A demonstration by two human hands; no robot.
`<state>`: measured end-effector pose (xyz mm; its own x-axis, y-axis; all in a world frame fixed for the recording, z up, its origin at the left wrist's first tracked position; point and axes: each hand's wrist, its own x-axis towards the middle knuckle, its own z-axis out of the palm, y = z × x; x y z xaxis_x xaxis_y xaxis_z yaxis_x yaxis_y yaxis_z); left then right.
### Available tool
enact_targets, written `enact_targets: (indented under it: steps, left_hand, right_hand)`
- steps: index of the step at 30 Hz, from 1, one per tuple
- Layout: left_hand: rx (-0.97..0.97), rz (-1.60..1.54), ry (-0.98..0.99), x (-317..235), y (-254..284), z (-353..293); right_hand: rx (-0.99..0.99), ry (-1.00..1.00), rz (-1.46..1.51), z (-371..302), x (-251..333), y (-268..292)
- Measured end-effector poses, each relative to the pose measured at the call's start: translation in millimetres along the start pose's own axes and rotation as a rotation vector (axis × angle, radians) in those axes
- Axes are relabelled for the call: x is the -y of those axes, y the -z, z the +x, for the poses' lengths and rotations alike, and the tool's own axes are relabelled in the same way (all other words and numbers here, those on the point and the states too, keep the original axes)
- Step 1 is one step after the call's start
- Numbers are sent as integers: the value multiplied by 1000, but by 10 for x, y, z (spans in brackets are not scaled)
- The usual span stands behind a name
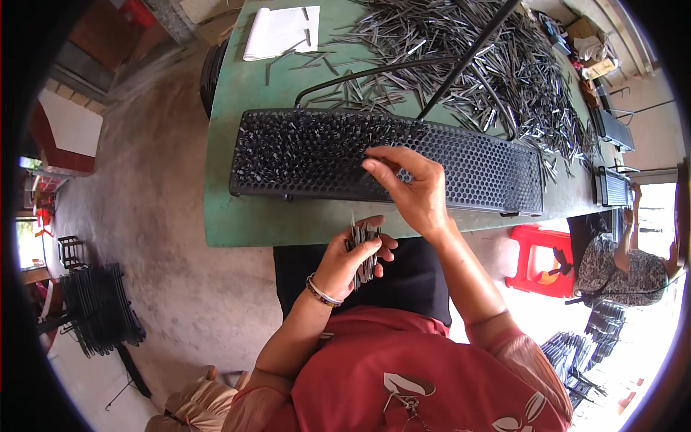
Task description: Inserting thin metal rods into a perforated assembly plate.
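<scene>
My left hand (337, 268) is closed round a bundle of thin dark strips (364, 248), held upright just off the table's near edge. Over a long black rack (482, 169) full of round holes, my right hand (417, 189) is bent with thumb and forefinger pinched together. Whatever sits between those fingertips is too dark to make out against the rack. Many strips (295, 147) stand in the holes of the rack's left part, while the holes at its right show no strips. A bent metal bar frame (403, 66) rises behind the rack.
A large heap of loose dark strips (497, 79) covers the far part of the green table (234, 223). White paper (277, 32) lies at the far left. To the right are a red stool (524, 263), another person (626, 263) and more racks (612, 129).
</scene>
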<state>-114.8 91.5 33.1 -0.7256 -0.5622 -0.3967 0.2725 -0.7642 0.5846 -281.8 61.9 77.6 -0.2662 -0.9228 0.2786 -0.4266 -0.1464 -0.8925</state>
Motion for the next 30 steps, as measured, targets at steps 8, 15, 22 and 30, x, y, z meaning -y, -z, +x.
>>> enact_targets:
  steps: [8, 15, 22, 30]
  left_hand:
    - [2, 54, 5, -18, 6, -57]
    - [22, 42, 24, -19, 71, -61]
    - [66, 200, -89, -78, 9, -71]
    - [181, 254, -36, -111, -81, -54]
  right_hand:
    - [-36, 217, -146, 58, -144, -230]
    - [9, 499, -461, 41, -155, -244]
    - [116, 330, -264, -83, 29, 0]
    - [359, -205, 219, -209, 154, 181]
